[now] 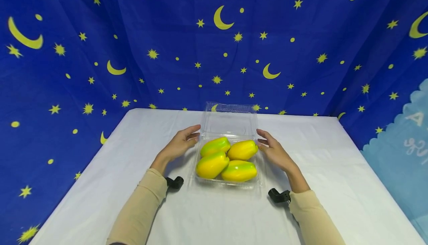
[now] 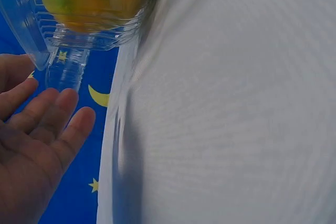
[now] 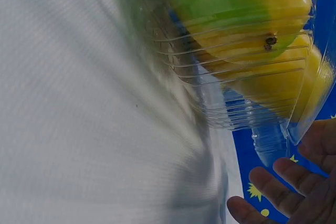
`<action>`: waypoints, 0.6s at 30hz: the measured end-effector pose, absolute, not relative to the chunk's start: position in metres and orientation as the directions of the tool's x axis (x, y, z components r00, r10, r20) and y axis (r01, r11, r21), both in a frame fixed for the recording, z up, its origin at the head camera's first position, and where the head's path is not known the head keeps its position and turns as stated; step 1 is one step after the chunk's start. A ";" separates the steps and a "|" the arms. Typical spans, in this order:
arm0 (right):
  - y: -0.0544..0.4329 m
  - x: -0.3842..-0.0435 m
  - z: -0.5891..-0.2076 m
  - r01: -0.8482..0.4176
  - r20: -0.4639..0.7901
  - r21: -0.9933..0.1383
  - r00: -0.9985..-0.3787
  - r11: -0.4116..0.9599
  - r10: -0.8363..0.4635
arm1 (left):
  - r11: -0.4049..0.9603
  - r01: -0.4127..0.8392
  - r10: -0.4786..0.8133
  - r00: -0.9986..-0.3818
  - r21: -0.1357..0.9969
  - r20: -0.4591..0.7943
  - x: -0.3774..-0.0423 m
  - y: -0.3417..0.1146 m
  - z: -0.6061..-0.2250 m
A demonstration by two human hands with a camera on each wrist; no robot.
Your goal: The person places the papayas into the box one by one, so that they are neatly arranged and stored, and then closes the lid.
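A clear plastic clamshell box (image 1: 224,182) stands on the table with its lid (image 1: 229,123) tipped back open. Several glossy yellow-and-green fruits (image 1: 212,165), shaped like papayas or mangoes, lie in its base. My left hand (image 1: 178,144) is at the box's left side near the hinge, fingers extended and holding nothing. On the opposite side my right hand (image 1: 274,152) faces it, its fingers also loosely extended. In the wrist views, the left fingers (image 2: 79,124) and right fingers (image 3: 278,190) spread beside the ribbed wall. Whether either thumb touches the box, I cannot tell.
A white cloth covers the table (image 1: 301,156). Behind it hangs a blue curtain (image 1: 187,41) with yellow moons and stars. Black wrist mounts (image 1: 279,196) stick out inward from both sleeves, low over the cloth. A light-blue patch with lettering (image 1: 401,156) is at the right.
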State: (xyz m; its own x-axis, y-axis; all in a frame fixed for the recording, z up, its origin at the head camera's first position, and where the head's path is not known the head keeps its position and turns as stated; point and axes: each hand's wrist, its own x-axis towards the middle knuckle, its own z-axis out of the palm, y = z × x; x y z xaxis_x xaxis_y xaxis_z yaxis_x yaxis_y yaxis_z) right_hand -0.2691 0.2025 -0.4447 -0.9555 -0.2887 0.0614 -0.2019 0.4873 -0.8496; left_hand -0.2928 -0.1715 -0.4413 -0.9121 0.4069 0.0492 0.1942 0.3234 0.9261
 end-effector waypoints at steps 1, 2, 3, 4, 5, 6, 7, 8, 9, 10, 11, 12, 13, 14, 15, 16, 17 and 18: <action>0.202 -0.269 -0.444 -0.210 0.072 -0.842 -0.957 0.497 -0.282 | 0.311 0.197 0.402 -0.914 0.930 0.059 -0.293 -0.171 -0.441; 0.202 -0.270 -0.444 -0.221 0.082 -0.832 -0.956 0.509 -0.281 | 0.303 0.193 0.393 -0.917 0.933 0.062 -0.293 -0.171 -0.441; 0.201 -0.270 -0.444 -0.231 0.091 -0.821 -0.956 0.523 -0.279 | 0.296 0.190 0.385 -0.921 0.936 0.065 -0.293 -0.171 -0.440; 0.201 -0.270 -0.444 -0.240 0.101 -0.809 -0.956 0.536 -0.276 | 0.288 0.188 0.377 -0.924 0.939 0.069 -0.293 -0.171 -0.440; 0.201 -0.270 -0.444 -0.249 0.108 -0.798 -0.955 0.549 -0.276 | 0.280 0.180 0.367 -0.928 0.943 0.068 -0.292 -0.170 -0.439; 0.201 -0.270 -0.444 -0.257 0.115 -0.789 -0.954 0.558 -0.277 | 0.277 0.177 0.360 -0.931 0.944 0.069 -0.292 -0.170 -0.439; 0.200 -0.270 -0.444 -0.267 0.123 -0.781 -0.952 0.564 -0.280 | 0.275 0.173 0.351 -0.934 0.946 0.068 -0.292 -0.170 -0.438; 0.200 -0.270 -0.443 -0.277 0.133 -0.775 -0.950 0.568 -0.281 | 0.273 0.169 0.342 -0.937 0.947 0.069 -0.292 -0.169 -0.437; 0.199 -0.269 -0.443 -0.286 0.147 -0.769 -0.949 0.572 -0.278 | 0.272 0.174 0.336 -0.939 0.947 0.076 -0.292 -0.169 -0.437; 0.199 -0.269 -0.443 -0.296 0.160 -0.761 -0.948 0.577 -0.276 | 0.268 0.175 0.328 -0.941 0.947 0.082 -0.292 -0.169 -0.437; 0.198 -0.268 -0.442 -0.304 0.172 -0.757 -0.947 0.579 -0.272 | 0.266 0.179 0.321 -0.943 0.947 0.088 -0.292 -0.168 -0.436; 0.198 -0.268 -0.442 -0.313 0.186 -0.750 -0.945 0.582 -0.269 | 0.264 0.182 0.314 -0.945 0.947 0.094 -0.292 -0.168 -0.436; 0.197 -0.268 -0.442 -0.321 0.199 -0.743 -0.944 0.587 -0.264 | 0.262 0.184 0.308 -0.946 0.947 0.098 -0.292 -0.168 -0.435; 0.197 -0.267 -0.441 -0.325 0.209 -0.739 -0.943 0.590 -0.258 | 0.256 0.188 0.305 -0.946 0.948 0.106 -0.292 -0.167 -0.434; 0.197 -0.267 -0.441 -0.329 0.219 -0.733 -0.943 0.596 -0.252 | 0.250 0.192 0.303 -0.946 0.949 0.111 -0.292 -0.167 -0.433; 0.196 -0.267 -0.441 -0.336 0.228 -0.726 -0.941 0.600 -0.251 | 0.241 0.192 0.302 -0.946 0.951 0.114 -0.292 -0.167 -0.432; 0.196 -0.268 -0.441 -0.344 0.238 -0.722 -0.938 0.601 -0.251 | 0.234 0.197 0.305 -0.945 0.952 0.120 -0.291 -0.167 -0.432; 0.196 -0.268 -0.441 -0.353 0.247 -0.715 -0.935 0.603 -0.254 | 0.222 0.201 0.306 -0.944 0.954 0.127 -0.291 -0.167 -0.430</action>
